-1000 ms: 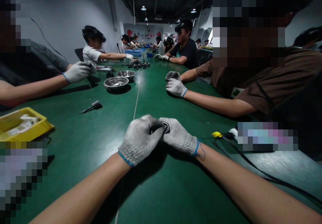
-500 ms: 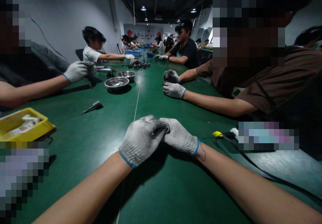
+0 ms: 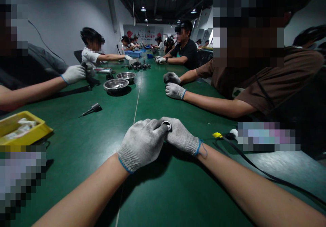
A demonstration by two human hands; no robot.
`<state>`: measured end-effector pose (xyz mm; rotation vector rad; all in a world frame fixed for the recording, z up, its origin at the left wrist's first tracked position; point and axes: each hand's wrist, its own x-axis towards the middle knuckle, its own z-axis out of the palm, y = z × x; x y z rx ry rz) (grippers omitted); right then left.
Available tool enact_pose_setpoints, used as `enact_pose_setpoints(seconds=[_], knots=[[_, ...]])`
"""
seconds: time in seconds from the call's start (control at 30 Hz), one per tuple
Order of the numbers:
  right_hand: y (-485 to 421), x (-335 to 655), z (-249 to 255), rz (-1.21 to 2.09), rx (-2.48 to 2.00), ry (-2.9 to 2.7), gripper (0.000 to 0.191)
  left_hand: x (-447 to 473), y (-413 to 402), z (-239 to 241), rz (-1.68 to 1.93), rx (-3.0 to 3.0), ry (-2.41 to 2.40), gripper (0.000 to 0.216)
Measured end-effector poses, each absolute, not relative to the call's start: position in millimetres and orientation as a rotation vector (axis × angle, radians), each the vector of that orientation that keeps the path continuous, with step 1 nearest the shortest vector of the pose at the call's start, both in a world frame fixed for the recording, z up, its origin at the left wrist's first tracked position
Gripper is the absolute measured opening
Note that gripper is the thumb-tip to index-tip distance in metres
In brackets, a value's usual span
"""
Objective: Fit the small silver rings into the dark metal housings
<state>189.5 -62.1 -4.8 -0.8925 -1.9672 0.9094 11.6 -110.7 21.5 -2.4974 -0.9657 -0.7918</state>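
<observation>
My left hand (image 3: 142,143) and my right hand (image 3: 181,135), both in knitted grey-white gloves with blue cuffs, meet above the green table. Between them is a small round part with a bright metal rim (image 3: 167,125) and a hollow, dark middle; most of it is hidden by the gloves. My right hand is closed around this part. The left one is closed as well, its thumb pressed at the rim's opening. A loose blue thread hangs from the right cuff.
On the left lie a dark pointed tool (image 3: 92,109) and a yellow bin (image 3: 43,128) with white pieces. Farther off stand two steel bowls (image 3: 115,86) and a heap of dark parts (image 3: 137,66). A black cable (image 3: 249,160) runs on the right. Gloved co-workers sit on both sides.
My left hand has shifted slightly on the round part, and more of its bright rim shows. The whole view has moved a little.
</observation>
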Motion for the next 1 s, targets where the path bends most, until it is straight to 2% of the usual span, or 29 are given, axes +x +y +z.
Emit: enact_pose_setpoints(seconds=[0.13,0.27,0.4,0.63,1.0], knots=[[-60.7,190.7,-6.4,0.912,-0.909,-1.941,0.006,8.8,-107.3,17.2,-0.994,-2.515,-1.047,0.027],[-60.1,190.8,-8.7,0.915,-0.912,-1.885,0.014,-3.8,-91.1,7.2,-1.254,-2.422,-1.403,0.027],[-59.4,191.6,-10.1,0.87,-0.923,-1.86,0.018,-20.7,-70.0,-4.2,-1.05,-2.551,-1.717,0.03],[-56.9,192.3,-10.8,0.851,-0.948,-1.81,0.018,-23.9,-64.4,-5.2,-0.725,-2.756,-1.595,0.033],[-57.2,191.1,-11.5,0.994,-0.923,-1.774,0.024,-22.3,-64.7,-3.8,-0.867,-2.768,-1.643,0.018]])
